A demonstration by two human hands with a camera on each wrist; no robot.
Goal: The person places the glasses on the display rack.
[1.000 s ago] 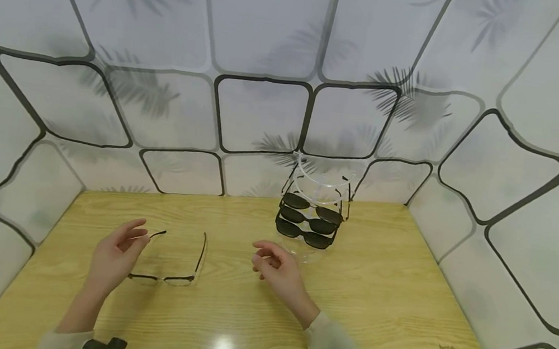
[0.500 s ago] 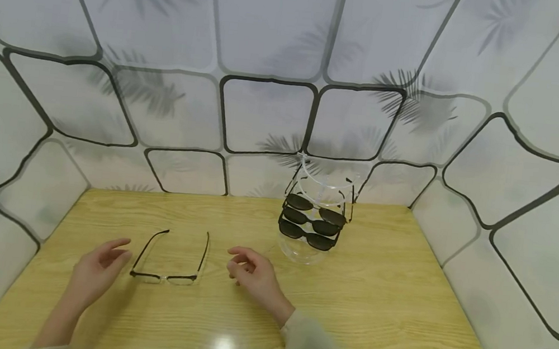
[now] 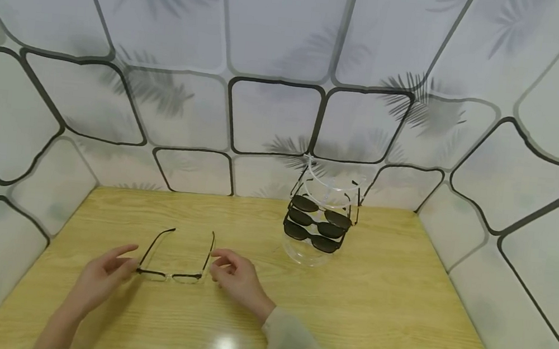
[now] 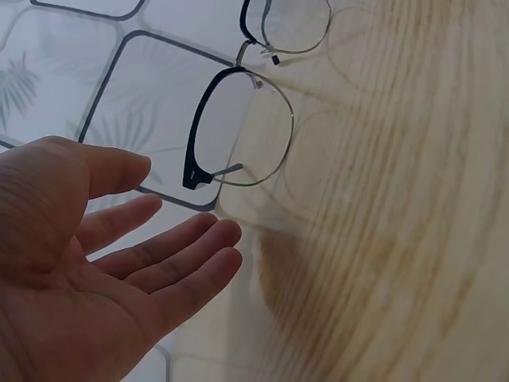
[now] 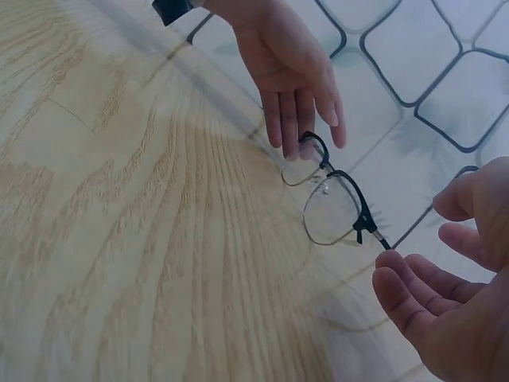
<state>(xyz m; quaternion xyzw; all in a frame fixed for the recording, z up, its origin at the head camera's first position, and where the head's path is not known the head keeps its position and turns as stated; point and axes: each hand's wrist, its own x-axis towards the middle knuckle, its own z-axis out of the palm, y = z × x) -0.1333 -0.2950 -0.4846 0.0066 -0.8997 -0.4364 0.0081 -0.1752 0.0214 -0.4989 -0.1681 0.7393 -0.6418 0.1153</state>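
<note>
A pair of eyeglasses [image 3: 186,275] with black upper rims and thin metal lower rims lies on the table, temples unfolded toward the back wall. Beside its left corner is my left hand [image 3: 99,279], fingers spread and relaxed. A gap shows between that hand [image 4: 119,263] and the black rim [image 4: 193,147] in the left wrist view. My right hand [image 3: 240,283] is at the right temple, fingers loosely bent and thumb apart. In the right wrist view its fingertips [image 5: 391,267] come close to the temple; whether they touch it I cannot tell.
A clear display stand [image 3: 306,256] stands at the back right, near the patterned wall covering [image 3: 275,118]. Three pairs of dark sunglasses [image 3: 311,231] hang on it, one above another. The wooden table [image 3: 372,318] has a dark curved mark at the front right.
My right hand has moved left, from near the stand to the right temple. My left hand drew back from the left temple toward the front corner. The view has shifted slightly.
</note>
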